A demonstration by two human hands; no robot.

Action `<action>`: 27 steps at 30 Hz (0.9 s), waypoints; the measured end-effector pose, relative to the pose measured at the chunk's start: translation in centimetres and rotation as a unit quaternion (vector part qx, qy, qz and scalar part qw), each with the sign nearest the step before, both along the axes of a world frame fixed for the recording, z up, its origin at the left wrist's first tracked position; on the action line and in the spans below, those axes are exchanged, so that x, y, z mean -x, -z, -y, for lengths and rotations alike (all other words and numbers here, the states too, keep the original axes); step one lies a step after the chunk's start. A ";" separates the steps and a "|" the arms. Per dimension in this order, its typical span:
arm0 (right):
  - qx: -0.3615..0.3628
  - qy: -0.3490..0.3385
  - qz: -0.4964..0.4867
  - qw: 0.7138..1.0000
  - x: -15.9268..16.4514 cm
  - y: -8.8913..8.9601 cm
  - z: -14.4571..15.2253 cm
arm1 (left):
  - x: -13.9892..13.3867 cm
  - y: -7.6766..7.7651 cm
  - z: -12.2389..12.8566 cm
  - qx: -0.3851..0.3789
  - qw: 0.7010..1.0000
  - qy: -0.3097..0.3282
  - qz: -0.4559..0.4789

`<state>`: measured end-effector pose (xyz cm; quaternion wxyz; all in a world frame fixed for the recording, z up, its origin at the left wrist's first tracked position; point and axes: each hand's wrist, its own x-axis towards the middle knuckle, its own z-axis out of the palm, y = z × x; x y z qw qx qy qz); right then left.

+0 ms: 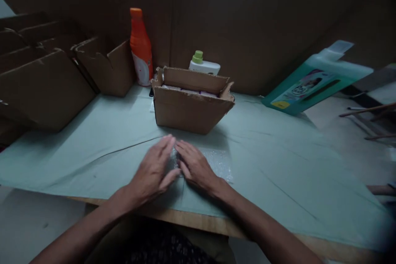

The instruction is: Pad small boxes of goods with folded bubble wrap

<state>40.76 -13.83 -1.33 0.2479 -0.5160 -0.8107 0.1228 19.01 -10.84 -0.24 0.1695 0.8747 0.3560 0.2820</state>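
A crinkled sheet of clear plastic, looking like bubble wrap (pixel 220 164), lies on the table near its front edge. Over its left part rests my right hand (pixel 195 166), fingers stretched forward and palm down. At the sheet's left end is my left hand (pixel 154 168), slightly tilted, its fingers straight and its thumb apart. The fingertips of both hands nearly meet. Whether anything lies under my palms is hidden. Just beyond my hands stands an open cardboard box (pixel 188 109) with several pale and purple-edged packs inside.
Behind the box are an orange bottle (pixel 141 47) and a white bottle with a green cap (pixel 204 65). A large teal jug (pixel 309 82) leans at the right. Several open cartons (pixel 43 86) line the left. A pale green cloth (pixel 278 156) with creases covers the table.
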 end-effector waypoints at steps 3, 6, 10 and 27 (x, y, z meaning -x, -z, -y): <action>0.036 -0.009 0.042 0.998 0.5 0.7 -0.4 | -2.9 2.0 -0.7 0.045 0.989 0.067 -0.122; 0.047 0.031 0.075 0.996 -3.6 1.2 2.0 | -2.6 3.5 -1.5 0.044 0.979 0.070 -0.185; 0.018 0.179 0.119 0.976 -12.3 2.3 6.8 | -1.0 3.9 -1.8 0.046 0.984 0.076 -0.157; 0.030 0.236 -0.139 0.961 -9.8 -1.3 7.7 | -1.3 0.7 2.0 0.184 0.973 -0.082 0.113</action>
